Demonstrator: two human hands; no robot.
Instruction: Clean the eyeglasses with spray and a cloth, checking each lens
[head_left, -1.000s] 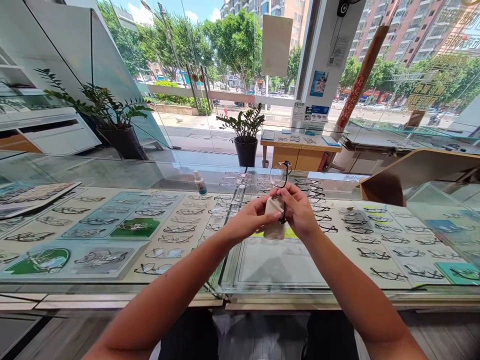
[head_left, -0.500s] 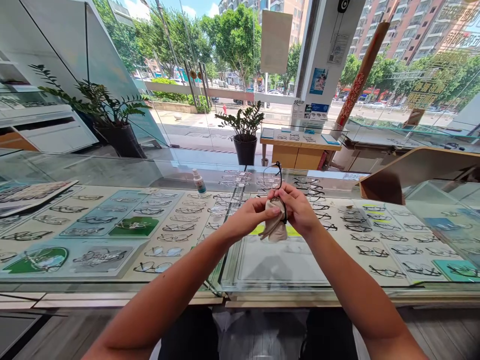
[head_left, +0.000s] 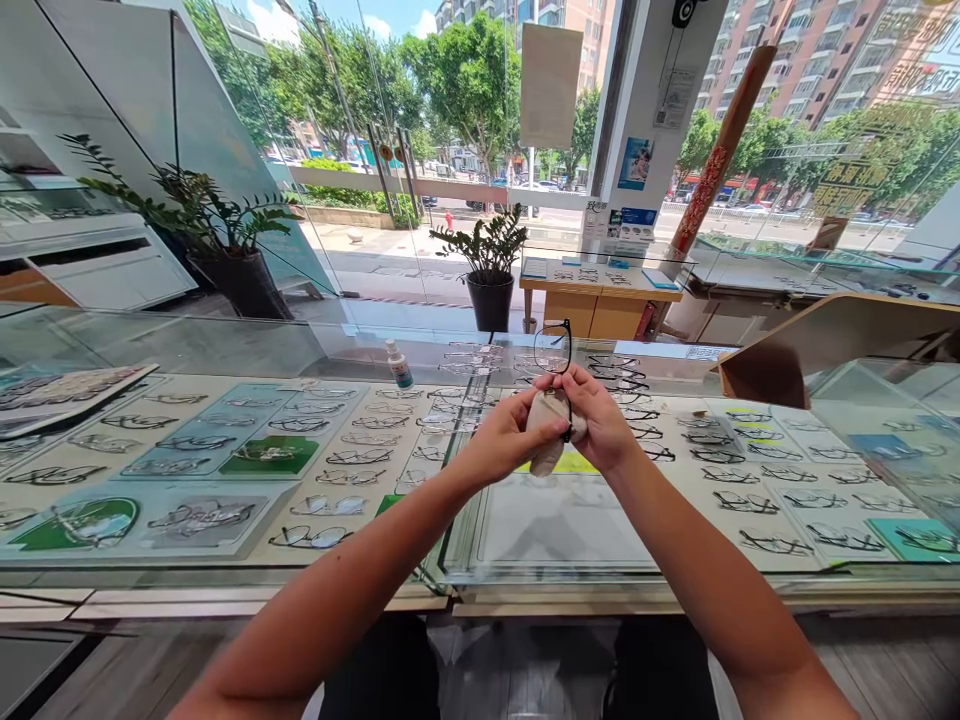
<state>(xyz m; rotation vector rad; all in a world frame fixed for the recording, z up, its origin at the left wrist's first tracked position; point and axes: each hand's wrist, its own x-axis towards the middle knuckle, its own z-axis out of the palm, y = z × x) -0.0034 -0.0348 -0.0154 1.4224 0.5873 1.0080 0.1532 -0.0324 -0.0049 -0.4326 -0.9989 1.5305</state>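
Note:
Above the glass counter I hold a pair of dark-rimmed eyeglasses [head_left: 568, 345] upright on edge, one lens raised above my fingers. My right hand [head_left: 602, 420] grips the frame near its middle. In my left hand [head_left: 510, 435] is a pale beige cleaning cloth [head_left: 547, 460], pinched around the lower lens with the thumb in front. The cloth covers most of that lens. Both hands are closed and close together, their fingertips nearly meeting at the frame.
A small white spray bottle [head_left: 399, 365] stands on the glass counter [head_left: 300, 340] to the left. Rows of eyeglasses [head_left: 360, 456] lie under the glass. At the right stands a brown wooden stand [head_left: 810, 340]; a display board [head_left: 75, 395] lies at far left.
The eyeglasses have turned slightly and shifted a little right. The cloth is bunched closer around the lower lens, and its hanging end has drawn up. Both hands keep their hold.

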